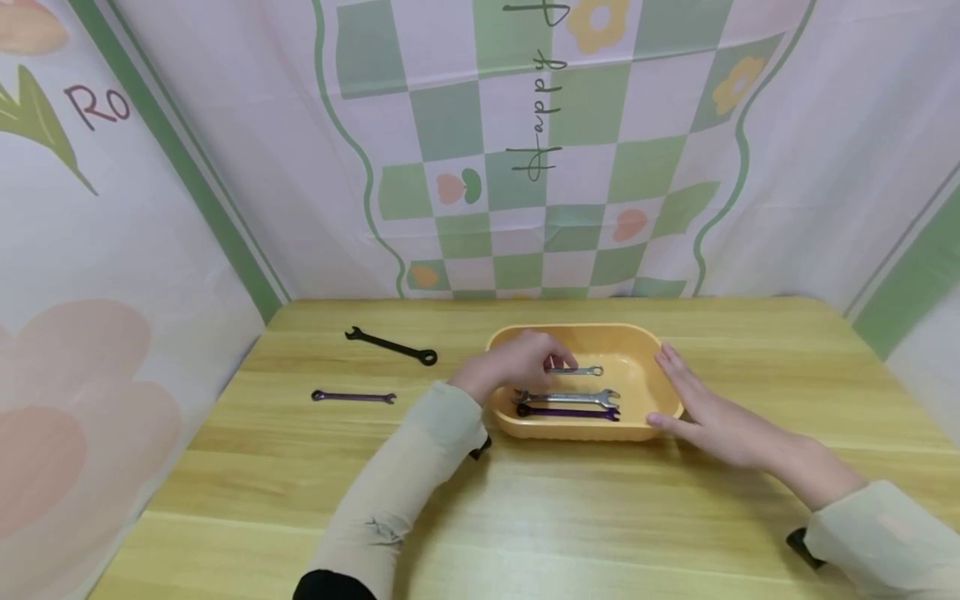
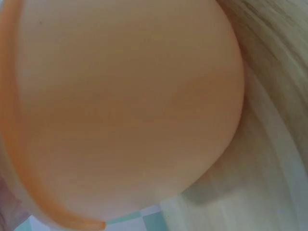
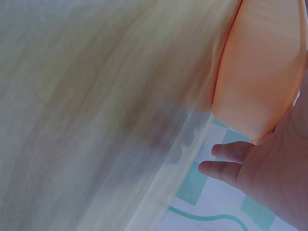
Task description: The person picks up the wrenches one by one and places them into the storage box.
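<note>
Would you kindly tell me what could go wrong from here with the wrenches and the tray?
The left hand reaches in over one end of the tray and might drag it, though the right hand touches the other. The small silver wrench in the left hand could slip and strike the purple wrench in the tray. The black wrench lies to the left of that arm, so a careless sweep back might knock it.

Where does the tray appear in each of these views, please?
Head: the tray is right of centre, below mid-height.
Left wrist: the tray fills most of the picture, from the top down.
Right wrist: the tray is in the upper right corner.
Shared landmark: the checked cloth, behind the tray in the head view.
</note>
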The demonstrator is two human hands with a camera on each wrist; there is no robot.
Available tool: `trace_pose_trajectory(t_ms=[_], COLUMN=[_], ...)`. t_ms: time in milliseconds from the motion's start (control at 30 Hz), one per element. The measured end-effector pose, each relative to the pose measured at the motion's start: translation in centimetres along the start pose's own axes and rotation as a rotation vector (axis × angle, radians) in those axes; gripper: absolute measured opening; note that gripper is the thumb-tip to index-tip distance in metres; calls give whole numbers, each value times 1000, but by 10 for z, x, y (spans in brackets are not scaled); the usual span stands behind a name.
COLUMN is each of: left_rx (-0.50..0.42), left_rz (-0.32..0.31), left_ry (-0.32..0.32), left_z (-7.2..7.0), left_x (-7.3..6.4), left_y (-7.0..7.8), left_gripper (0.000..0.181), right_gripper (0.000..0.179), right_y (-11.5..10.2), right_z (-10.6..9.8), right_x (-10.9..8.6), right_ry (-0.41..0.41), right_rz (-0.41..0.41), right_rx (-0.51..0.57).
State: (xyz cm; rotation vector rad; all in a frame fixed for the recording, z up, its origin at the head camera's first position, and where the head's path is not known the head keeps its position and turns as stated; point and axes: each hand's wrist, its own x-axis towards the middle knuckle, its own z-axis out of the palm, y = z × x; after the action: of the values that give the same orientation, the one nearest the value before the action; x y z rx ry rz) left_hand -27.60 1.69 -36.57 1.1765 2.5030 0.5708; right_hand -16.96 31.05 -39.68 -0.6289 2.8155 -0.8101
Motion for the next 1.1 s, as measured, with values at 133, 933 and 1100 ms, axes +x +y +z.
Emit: trace_pose_trajectory(t_ms=[133,933,1100], left_rx=[-3,-21,-23], left_rz=[4,-44,-55], left_ry=[4,-14,-12], left_z=[2,20,22], left_x=[3,21,23], left_y=[-1,-2,-1], left_gripper=[40,46,46], right_gripper=[95,95,95], right_y=[1,-2,-2], right_z=[1,-1,-1], right_x=[1,-1,-1], right_ry=[-4,-3,-4], right_rz=[0,16,14], right_rx=[-1,-12,-11])
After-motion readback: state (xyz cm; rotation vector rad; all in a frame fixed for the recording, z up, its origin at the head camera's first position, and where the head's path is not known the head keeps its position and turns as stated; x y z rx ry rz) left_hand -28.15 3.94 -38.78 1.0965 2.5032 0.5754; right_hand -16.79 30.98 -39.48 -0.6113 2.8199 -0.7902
